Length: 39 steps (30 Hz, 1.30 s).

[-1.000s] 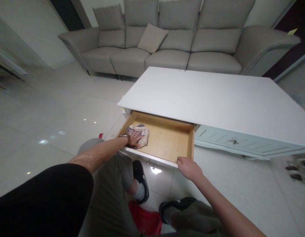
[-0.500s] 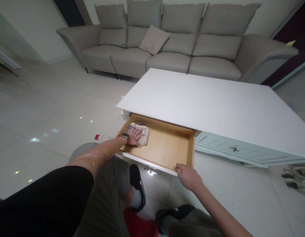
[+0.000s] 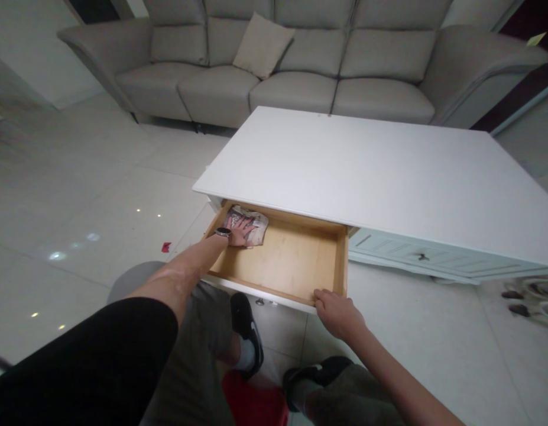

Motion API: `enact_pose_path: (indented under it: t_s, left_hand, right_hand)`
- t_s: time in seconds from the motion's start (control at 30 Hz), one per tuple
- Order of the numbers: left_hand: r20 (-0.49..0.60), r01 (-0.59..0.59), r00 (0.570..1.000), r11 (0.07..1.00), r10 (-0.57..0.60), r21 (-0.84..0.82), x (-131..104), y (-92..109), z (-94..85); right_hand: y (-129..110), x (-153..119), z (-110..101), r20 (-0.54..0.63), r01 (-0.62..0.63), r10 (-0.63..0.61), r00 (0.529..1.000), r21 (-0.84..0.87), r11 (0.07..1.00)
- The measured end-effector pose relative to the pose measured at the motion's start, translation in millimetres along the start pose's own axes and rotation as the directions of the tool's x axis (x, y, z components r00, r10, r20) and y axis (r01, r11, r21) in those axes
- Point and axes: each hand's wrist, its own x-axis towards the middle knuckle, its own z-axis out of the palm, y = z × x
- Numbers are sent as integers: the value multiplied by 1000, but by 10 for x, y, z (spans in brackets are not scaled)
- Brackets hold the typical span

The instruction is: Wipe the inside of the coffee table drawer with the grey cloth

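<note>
An open wooden drawer [image 3: 295,260] juts from the front of a white coffee table [image 3: 366,171]. My left hand [image 3: 239,231], a watch on its wrist, lies flat with spread fingers on a crumpled patterned cloth [image 3: 258,232] at the drawer's back left. The palm covers part of the cloth. At the drawer's front right corner, my right hand [image 3: 336,310] is closed over the top of the front panel.
A grey sofa [image 3: 300,97] with a beige cushion [image 3: 263,46] stands behind the table. The table's other drawer [image 3: 402,251] is closed. A red scrap [image 3: 166,247] lies on the floor at left, and a red object [image 3: 253,402] is between my feet.
My left hand and the cloth have moved toward the back of the drawer. My right hand still grips the front panel. The view has shifted slightly.
</note>
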Motion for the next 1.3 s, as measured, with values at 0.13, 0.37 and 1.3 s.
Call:
enact_pose_path:
  t_s: [0.13, 0.37, 1.3]
  left_hand:
    - [-9, -3, 1000, 1000, 3, 27, -9, 56, 22]
    - [-20, -2, 1000, 1000, 2, 15, -57, 349, 40]
    - [-100, -331, 941, 941, 324, -66, 315, 3043, 9]
  right_hand:
    - [16, 8, 1, -5, 13, -13, 1000, 5, 1000]
    - [23, 3, -7, -10, 17, -17, 1000, 5, 1000]
    - [-1, -41, -33, -22, -8, 9, 1000, 29, 1000]
